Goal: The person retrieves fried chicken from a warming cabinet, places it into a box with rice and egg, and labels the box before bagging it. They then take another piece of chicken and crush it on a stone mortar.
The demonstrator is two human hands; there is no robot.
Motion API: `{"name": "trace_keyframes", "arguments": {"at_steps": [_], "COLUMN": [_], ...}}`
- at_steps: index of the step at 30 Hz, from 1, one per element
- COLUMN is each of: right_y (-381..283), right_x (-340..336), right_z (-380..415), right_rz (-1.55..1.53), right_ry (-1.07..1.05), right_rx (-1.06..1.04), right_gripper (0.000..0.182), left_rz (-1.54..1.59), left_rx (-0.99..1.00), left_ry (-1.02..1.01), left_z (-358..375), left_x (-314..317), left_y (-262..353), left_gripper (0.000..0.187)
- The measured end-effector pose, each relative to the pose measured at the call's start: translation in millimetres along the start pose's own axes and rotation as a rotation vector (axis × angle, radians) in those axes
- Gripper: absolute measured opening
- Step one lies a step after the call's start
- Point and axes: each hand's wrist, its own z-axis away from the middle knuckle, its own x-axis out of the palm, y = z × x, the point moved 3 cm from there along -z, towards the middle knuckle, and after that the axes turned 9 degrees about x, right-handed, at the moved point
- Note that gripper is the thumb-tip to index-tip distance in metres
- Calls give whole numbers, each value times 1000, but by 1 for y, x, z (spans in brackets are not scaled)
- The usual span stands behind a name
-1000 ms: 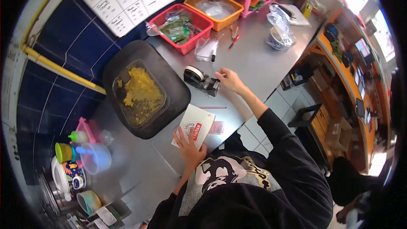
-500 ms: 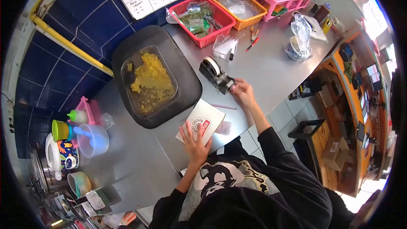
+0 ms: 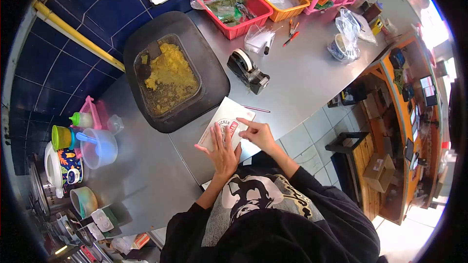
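Observation:
A white paper food box [image 3: 208, 142] with a round print and a red label lies on the steel table, close to my body. My left hand [image 3: 224, 155] is open, its fingers spread flat over the box's top. At the right side of the box is my right hand [image 3: 259, 135], index finger stretched onto the lid and thumb apart by the edge. Any small piece of tape under its fingertips cannot be made out. Beyond the box stands a black tape dispenser [image 3: 248, 72] with a white roll. A thin stick [image 3: 257, 109] lies between them.
A black tray-like pan [image 3: 209, 87] with yellow food sits at left of the dispenser. Red [image 3: 234, 31] and orange baskets [image 3: 285, 14] line the wall. A bagged bowl [image 3: 340, 48] stands at right, a clear tub [image 3: 100, 153] at left. The table's edge [image 3: 312, 109] runs along the right.
My right hand has left the tape dispenser and come to the box's right side. My left hand stays on the box. The view has shifted slightly.

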Motion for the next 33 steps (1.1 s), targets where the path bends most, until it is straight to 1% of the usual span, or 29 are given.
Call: {"name": "trace_keyframes", "arguments": {"at_steps": [2,3,4,5,6,7,9,10,12,13,14,15,16,17,18,19,20,21,22,23,24,25,26,27,28,30,31,33], "right_y": [5,0,2,3,1,5,8,9,18,31,35,34,28,18,-7,-27,-42,-61,-74,-75,-72,-69,-62,-57,-51,-48,-50,-66], "right_x": [-6,-10,-14,-17,-18,-18,-20,-20,-28,-31,-32,-33,-35,-38,-40,-40,-37,-31,-27,-23,-15,-5,4,12,13,14,6,-28], "right_z": [-8,-7,-13,-18,-18,-18,-14,-9,2,0,3,5,9,14,21,26,29,32,32,24,12,1,-10,-18,-17,-10,-9,-19], "right_rz": [105,145,145,281,416,416,608,609,508,510,515,495,477,485,419,351,356,102,-155,-117,-116,-49,17,188,189,527,536,571], "right_ry": [-67,-72,-67,-19,26,23,224,219,361,217,209,151,94,87,3,-81,-90,-96,-99,-120,-131,-96,-62,-23,-34,139,193,611], "right_rx": [-129,-148,-148,-381,-616,-622,-656,-666,-414,-205,-203,-126,-49,-46,-29,-10,-5,-173,-341,-525,-526,-548,-569,-567,-571,-609,-492,-692], "right_gripper": [49,51,51,52,52,52,70,70,84,93,93,88,84,84,75,67,67,56,47,42,42,41,41,39,39,34,30,28], "left_rz": [-16,-15,-64,-114,-114,-65,-24,36,98,141,185,190,266,343,347,494,639,725,725,647,565,558,467,378,373,185,142,141], "left_rx": [100,107,193,276,274,264,251,240,216,196,178,169,118,65,53,10,-33,-78,-84,-63,-45,-54,29,111,102,49,43,27], "left_ry": [40,38,54,72,75,66,62,73,87,96,105,104,147,190,193,313,433,536,537,601,664,670,599,527,533,195,210,192], "left_z": [-1,-2,-3,-3,-3,-3,-5,-6,-8,-9,-10,-11,-12,-13,-15,-16,-16,-14,-12,-9,-5,-3,-1,-4,-6,-18,-17,-17], "left_x": [1,1,1,0,-1,-3,-11,-15,-23,-27,-29,-28,-28,-28,-30,-36,-40,-42,-43,-48,-52,-47,-37,-35,-33,-21,-15,-13], "left_y": [-1,-3,-2,0,2,2,1,1,2,0,-3,-5,-10,-15,-18,-23,-26,-27,-27,-25,-24,-24,-21,-15,-10,0,0,-2], "left_gripper": [54,54,51,49,49,48,46,47,47,47,48,48,46,44,44,42,39,36,36,37,37,37,37,37,37,42,46,48]}}
